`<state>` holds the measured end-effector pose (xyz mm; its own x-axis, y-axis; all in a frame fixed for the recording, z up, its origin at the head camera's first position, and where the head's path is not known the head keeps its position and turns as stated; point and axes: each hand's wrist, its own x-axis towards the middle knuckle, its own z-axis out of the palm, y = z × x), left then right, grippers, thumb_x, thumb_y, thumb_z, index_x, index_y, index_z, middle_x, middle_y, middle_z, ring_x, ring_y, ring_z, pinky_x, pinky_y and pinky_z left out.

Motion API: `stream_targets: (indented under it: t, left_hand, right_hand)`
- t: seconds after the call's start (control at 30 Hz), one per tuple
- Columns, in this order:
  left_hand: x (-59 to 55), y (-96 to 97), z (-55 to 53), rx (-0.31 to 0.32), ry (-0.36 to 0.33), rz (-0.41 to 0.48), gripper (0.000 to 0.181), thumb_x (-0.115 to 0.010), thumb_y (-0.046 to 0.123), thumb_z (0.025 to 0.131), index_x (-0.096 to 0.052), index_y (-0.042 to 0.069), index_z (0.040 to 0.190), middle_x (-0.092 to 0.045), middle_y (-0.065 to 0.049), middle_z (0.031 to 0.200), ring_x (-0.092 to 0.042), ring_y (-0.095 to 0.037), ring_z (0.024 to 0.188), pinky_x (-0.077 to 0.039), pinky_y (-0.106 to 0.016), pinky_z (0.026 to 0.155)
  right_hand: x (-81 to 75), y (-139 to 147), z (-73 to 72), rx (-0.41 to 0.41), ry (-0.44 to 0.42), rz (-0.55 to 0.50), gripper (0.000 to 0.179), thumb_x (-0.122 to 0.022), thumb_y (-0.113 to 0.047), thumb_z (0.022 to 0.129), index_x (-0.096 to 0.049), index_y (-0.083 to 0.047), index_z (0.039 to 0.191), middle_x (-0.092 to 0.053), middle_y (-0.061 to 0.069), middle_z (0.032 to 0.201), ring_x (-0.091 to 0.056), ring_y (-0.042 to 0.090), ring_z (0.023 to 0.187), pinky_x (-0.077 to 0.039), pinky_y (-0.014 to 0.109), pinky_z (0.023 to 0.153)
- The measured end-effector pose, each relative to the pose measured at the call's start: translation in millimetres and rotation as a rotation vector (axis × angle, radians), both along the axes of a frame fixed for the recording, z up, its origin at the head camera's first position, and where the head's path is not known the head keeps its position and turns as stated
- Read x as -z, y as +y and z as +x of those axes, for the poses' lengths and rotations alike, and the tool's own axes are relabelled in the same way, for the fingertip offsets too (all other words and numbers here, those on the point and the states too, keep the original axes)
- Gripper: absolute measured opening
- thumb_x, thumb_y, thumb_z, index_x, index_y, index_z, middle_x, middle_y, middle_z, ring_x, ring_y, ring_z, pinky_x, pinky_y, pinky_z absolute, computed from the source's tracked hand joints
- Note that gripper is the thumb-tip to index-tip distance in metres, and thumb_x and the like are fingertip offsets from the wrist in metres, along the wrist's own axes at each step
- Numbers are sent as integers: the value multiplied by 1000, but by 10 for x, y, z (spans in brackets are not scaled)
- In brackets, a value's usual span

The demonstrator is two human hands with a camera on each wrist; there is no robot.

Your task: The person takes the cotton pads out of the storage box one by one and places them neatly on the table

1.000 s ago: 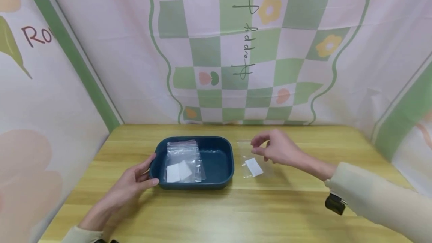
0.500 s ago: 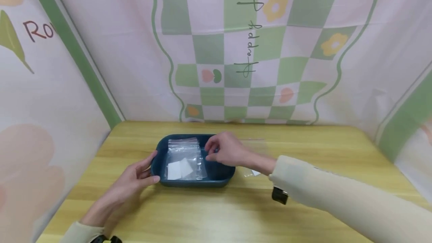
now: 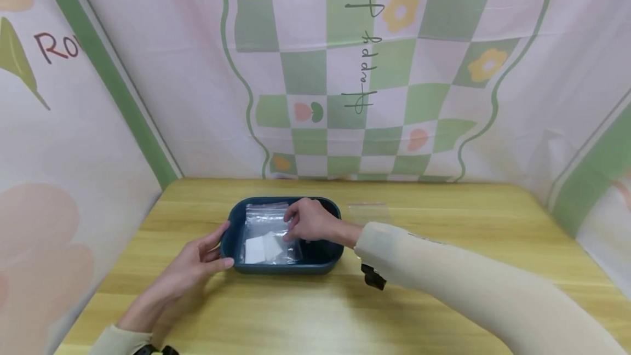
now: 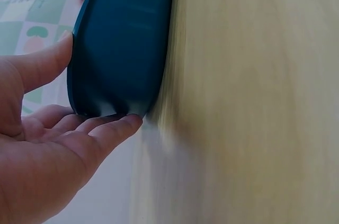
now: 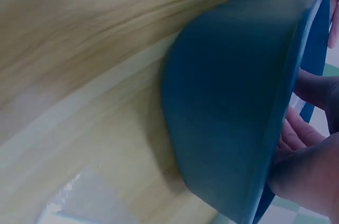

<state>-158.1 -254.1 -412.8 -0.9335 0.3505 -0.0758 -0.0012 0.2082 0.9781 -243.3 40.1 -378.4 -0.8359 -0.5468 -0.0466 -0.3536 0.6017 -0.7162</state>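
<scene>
My left hand (image 3: 189, 267) grips the rounded left end of a dark blue plastic basin (image 3: 286, 269), thumb and fingers against its outer wall. Inside its left half lie overlapping clear zip-lock bags (image 3: 266, 223), each with a white square. My right hand (image 3: 311, 221) reaches in over the right rim, fingers bent and thumb apart from the index finger, fingertips at the right side of the bags. In the right wrist view the basin wall (image 5: 222, 86) hides part of these fingers. Another clear zip-lock bag (image 3: 367, 210) lies flat on the table, mostly hidden behind the right forearm.
The basin stands on a light wood-grain table (image 3: 296, 316), near its back edge. A printed cloth backdrop (image 3: 365, 70) with green checks rises behind, and more cloth hangs at both sides.
My right hand has moved left from above the bag on the table, into the basin and over to the bags there. The left hand keeps its hold on the basin.
</scene>
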Motion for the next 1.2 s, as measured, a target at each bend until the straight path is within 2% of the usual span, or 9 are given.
stream_targets:
  t: [0.07,0.23,0.33,0.5,0.63,0.83,1.03,1.2]
  left_hand:
    - [0,1,-2,-3,1,-2,82,-70,2,101,-20,1,166,-15,-26,170,-34,-48,147,-46,-31,108]
    - [-1,9,-3,-4,-3,5,83,-71,3,100,-21,2,167,-15,-26,170,-34,-48,147,-46,-32,108]
    - [3,6,-2,2,4,18,83,-71,3,101,-20,1,166,-15,-27,170,-34,-48,147,-47,-32,108]
    - [21,6,-5,1,2,27,84,-71,3,100,-20,0,166,-13,-25,170,-33,-49,147,-46,-30,108]
    - [20,7,-9,-10,-10,13,83,-70,1,100,-21,1,166,-14,-23,171,-33,-48,147,-46,-31,108]
    - [27,-6,-10,-8,-6,19,83,-71,1,100,-20,1,166,-13,-24,171,-32,-48,148,-46,-30,108]
    - [16,-8,-4,5,2,44,85,-71,2,100,-19,0,166,-11,-26,170,-31,-49,147,-46,-30,107]
    - [1,3,2,-1,1,26,84,-71,3,100,-20,1,166,-13,-26,170,-33,-49,147,-46,-31,108]
  right_hand:
    - [9,-19,-2,29,-47,-16,35,-90,-8,84,-74,3,113,-74,0,80,-65,18,52,-58,29,51]
    - [28,-60,16,82,-43,6,33,-92,-11,82,-75,3,107,-71,-1,70,-59,12,45,-56,28,50]
    - [47,-84,22,102,-54,-2,34,-93,-11,82,-76,2,108,-72,0,70,-63,16,47,-56,28,50]
    - [77,-105,41,118,-83,-74,41,-92,-10,82,-75,3,116,-76,1,78,-69,23,55,-57,29,51]
    - [83,-137,63,136,-82,-125,38,-91,-10,83,-75,3,116,-76,2,79,-71,20,59,-59,29,54]
    - [93,-187,91,154,-135,-175,32,-88,-3,85,-75,3,114,-75,3,73,-73,20,60,-62,30,59]
    - [73,-91,100,155,-161,-180,32,-82,4,85,-74,4,117,-75,6,75,-74,21,65,-63,32,63]
    - [58,25,91,127,-219,-282,37,-77,13,85,-69,10,121,-76,16,82,-76,28,70,-65,38,65]
